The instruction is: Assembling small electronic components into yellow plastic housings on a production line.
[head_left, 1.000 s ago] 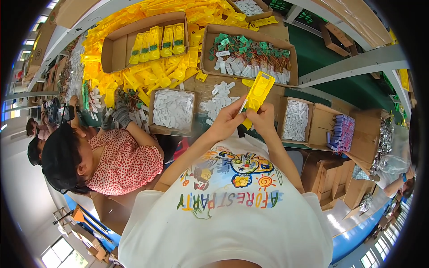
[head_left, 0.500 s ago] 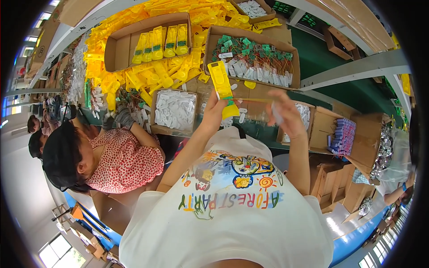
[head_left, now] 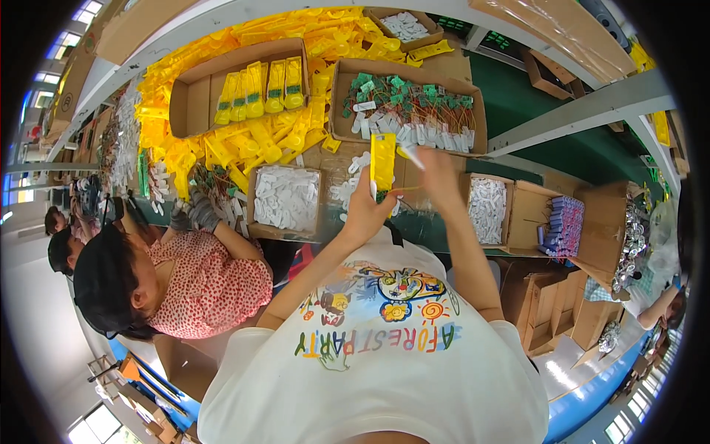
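My left hand (head_left: 366,213) is closed around the lower end of a yellow plastic casing (head_left: 382,159), which stands lengthwise away from me. A bit of green circuit board (head_left: 381,197) shows by my left fingers, and thin wires (head_left: 407,190) run from there toward my right hand (head_left: 439,177). That hand is smeared by motion, with its fingers round a small white plastic piece (head_left: 412,156) just right of the casing. Loose white pieces (head_left: 342,194) lie on the table beside my left hand. Beyond is a cardboard box (head_left: 484,126) of wired green boards with white pieces.
An open carton (head_left: 177,111) holds several yellow casings with boards, amid a heap of yellow casings (head_left: 222,148). White pieces fill a box (head_left: 287,198) at left and another (head_left: 488,211) at right, beside purple cylinders (head_left: 562,226). A gloved co-worker (head_left: 211,277) sits at left.
The yellow casing has turned more upright and shifted slightly right and nearer. My right hand has moved left and away from me, bringing the white piece close to the casing.
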`<state>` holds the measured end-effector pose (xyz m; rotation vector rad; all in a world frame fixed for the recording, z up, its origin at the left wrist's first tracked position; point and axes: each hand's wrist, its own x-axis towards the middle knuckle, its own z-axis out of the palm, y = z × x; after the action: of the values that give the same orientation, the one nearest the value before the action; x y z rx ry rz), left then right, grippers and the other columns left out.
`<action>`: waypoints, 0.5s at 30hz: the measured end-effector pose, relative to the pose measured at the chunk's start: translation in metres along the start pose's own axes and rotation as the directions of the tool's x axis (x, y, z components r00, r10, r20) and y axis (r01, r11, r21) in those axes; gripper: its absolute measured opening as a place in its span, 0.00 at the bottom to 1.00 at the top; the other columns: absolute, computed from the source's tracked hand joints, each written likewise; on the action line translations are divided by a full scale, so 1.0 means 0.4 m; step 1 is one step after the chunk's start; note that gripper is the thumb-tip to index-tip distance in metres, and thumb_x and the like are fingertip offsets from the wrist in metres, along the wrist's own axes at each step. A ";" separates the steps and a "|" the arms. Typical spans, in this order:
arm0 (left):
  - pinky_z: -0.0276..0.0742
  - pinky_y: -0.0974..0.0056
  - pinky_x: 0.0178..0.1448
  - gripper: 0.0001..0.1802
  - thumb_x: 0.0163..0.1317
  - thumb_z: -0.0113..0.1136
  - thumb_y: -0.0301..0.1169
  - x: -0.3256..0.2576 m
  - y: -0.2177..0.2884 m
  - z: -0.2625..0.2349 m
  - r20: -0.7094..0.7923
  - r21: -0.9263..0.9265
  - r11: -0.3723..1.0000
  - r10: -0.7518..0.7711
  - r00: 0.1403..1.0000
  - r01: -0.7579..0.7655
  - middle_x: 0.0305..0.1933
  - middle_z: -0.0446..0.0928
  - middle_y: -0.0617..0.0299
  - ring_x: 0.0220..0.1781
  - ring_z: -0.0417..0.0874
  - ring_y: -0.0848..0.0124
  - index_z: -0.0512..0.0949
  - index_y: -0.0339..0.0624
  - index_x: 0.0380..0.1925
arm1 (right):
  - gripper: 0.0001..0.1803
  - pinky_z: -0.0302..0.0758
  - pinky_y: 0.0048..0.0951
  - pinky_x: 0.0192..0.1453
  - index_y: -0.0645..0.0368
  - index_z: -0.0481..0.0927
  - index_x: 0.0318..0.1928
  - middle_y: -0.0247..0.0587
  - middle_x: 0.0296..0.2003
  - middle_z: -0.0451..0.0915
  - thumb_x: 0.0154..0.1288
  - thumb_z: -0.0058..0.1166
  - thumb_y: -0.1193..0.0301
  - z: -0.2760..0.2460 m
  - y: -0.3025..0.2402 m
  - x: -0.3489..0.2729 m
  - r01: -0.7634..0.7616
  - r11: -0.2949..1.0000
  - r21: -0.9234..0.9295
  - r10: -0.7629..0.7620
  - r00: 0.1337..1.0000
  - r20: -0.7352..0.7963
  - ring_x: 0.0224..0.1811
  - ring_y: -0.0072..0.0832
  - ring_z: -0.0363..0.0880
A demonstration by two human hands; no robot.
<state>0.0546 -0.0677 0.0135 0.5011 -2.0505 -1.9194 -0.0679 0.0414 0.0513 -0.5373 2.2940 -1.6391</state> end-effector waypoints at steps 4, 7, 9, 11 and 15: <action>0.75 0.53 0.32 0.20 0.52 0.59 0.27 -0.017 0.018 0.002 0.070 0.332 0.943 -0.022 0.997 -0.002 0.26 0.76 0.44 0.30 0.80 0.47 0.66 0.37 0.44 | 0.21 0.68 0.37 0.32 0.63 0.77 0.23 0.48 0.23 0.76 0.64 0.41 0.61 0.060 0.021 0.020 -0.279 0.957 0.081 0.280 0.960 0.005 0.24 0.37 0.74; 0.74 0.51 0.30 0.18 0.50 0.59 0.28 -0.030 0.023 -0.008 0.064 0.460 0.886 0.024 0.998 -0.051 0.23 0.76 0.45 0.27 0.79 0.47 0.67 0.38 0.41 | 0.22 0.70 0.36 0.36 0.64 0.75 0.23 0.47 0.24 0.75 0.65 0.41 0.59 0.066 -0.032 0.031 -0.157 0.949 -0.273 0.115 0.980 -0.163 0.28 0.40 0.74; 0.74 0.50 0.30 0.18 0.49 0.60 0.28 -0.038 0.023 -0.009 0.073 0.435 0.900 0.000 0.997 -0.032 0.23 0.75 0.45 0.27 0.79 0.47 0.67 0.38 0.41 | 0.24 0.70 0.31 0.38 0.65 0.74 0.23 0.45 0.23 0.74 0.66 0.40 0.57 0.072 -0.046 0.059 -0.009 0.797 -0.604 -0.122 0.977 -0.176 0.31 0.38 0.74; 0.74 0.49 0.31 0.19 0.48 0.60 0.30 -0.044 0.027 -0.011 0.112 0.388 0.922 -0.055 0.992 0.008 0.22 0.75 0.44 0.27 0.78 0.45 0.68 0.39 0.40 | 0.26 0.72 0.32 0.40 0.65 0.76 0.23 0.48 0.22 0.75 0.68 0.37 0.57 0.082 -0.015 0.111 0.553 0.606 -0.572 -0.746 0.644 -0.169 0.30 0.43 0.76; 0.74 0.52 0.39 0.16 0.44 0.60 0.30 0.007 0.024 -0.077 0.222 0.447 0.881 0.059 0.973 -0.155 0.31 0.75 0.45 0.35 0.78 0.48 0.71 0.38 0.35 | 0.34 0.72 0.28 0.38 0.65 0.79 0.36 0.41 0.27 0.80 0.71 0.28 0.47 0.031 0.017 0.117 -0.239 0.971 0.020 0.156 0.694 0.703 0.29 0.29 0.77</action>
<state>0.0648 -0.0961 0.0254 0.2871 -2.6252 -1.4589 -0.1053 0.0119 0.0408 -0.7052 1.6141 -1.1614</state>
